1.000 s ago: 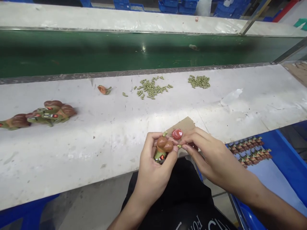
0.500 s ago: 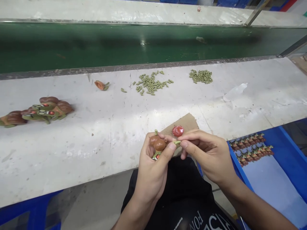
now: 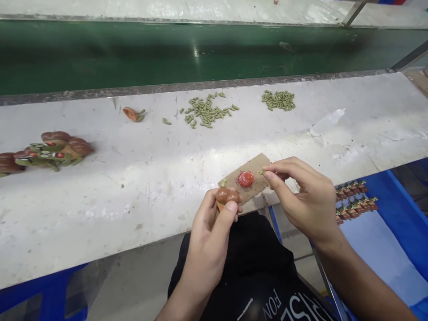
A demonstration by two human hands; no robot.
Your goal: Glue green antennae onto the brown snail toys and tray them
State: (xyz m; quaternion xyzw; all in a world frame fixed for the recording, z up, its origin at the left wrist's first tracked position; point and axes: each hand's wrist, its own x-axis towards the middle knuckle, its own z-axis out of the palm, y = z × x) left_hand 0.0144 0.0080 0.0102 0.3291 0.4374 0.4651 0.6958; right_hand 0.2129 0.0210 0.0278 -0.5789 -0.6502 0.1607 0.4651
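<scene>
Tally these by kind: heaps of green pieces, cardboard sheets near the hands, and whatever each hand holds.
Heaps of green pieces: 2
Cardboard sheet: 1
Brown figure in left hand: 1
Green piece in right hand: 1
Total: 5

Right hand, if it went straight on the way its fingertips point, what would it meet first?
Probably the round red item on the cardboard, just beyond the green piece that the right hand pinches. The hand's height is hard to judge, so it might pass over.
</scene>
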